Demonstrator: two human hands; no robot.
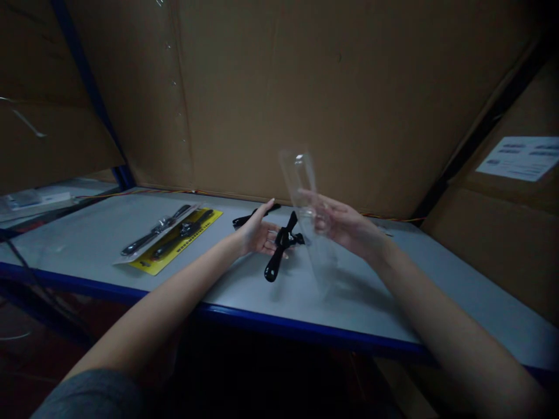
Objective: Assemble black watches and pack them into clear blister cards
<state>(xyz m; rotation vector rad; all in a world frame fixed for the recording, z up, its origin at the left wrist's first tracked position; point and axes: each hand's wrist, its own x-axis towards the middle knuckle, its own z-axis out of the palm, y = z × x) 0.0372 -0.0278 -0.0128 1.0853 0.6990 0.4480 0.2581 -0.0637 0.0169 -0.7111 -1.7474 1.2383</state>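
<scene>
My left hand grips a black tool with a rounded handle just above the grey table top. My right hand holds a clear plastic blister shell upright, its lower end reaching toward the table. The two hands are close together near the middle of the table. Another black piece lies behind my left hand.
A yellow backing card with a black tool on it and a clear blister holding a silvery tool lie at the left. Brown cardboard sheets stand behind. A blue edge runs along the table front. A white label is on a box at right.
</scene>
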